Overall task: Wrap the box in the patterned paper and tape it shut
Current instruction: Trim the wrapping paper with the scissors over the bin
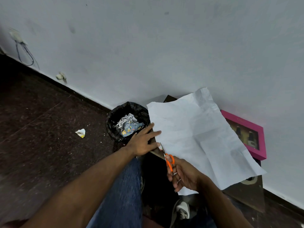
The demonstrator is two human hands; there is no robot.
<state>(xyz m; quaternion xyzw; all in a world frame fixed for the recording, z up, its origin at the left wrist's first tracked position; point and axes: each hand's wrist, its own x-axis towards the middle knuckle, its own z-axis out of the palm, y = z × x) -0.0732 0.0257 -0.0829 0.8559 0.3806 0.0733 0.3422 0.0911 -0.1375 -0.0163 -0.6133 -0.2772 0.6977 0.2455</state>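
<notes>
A large creased sheet of paper (pixel 197 137), white side up, lies spread over a small dark table (pixel 246 193) by the wall. A pink box (pixel 256 127) with a clear window sits under the sheet's far right edge, partly covered. My left hand (pixel 143 142) lies flat with straight fingers at the sheet's left edge, touching it. My right hand (pixel 184 176) grips orange-handled scissors (pixel 169 159), whose blades point at the sheet's near left edge beside my left fingers.
A black-lined waste bin (pixel 115 127) with paper scraps stands left of the table. A crumpled scrap (pixel 81 133) lies on the dark floor. A roll of tape (pixel 249 180) peeks out from under the sheet's near corner. My jeans-clad knee and a shoe are below.
</notes>
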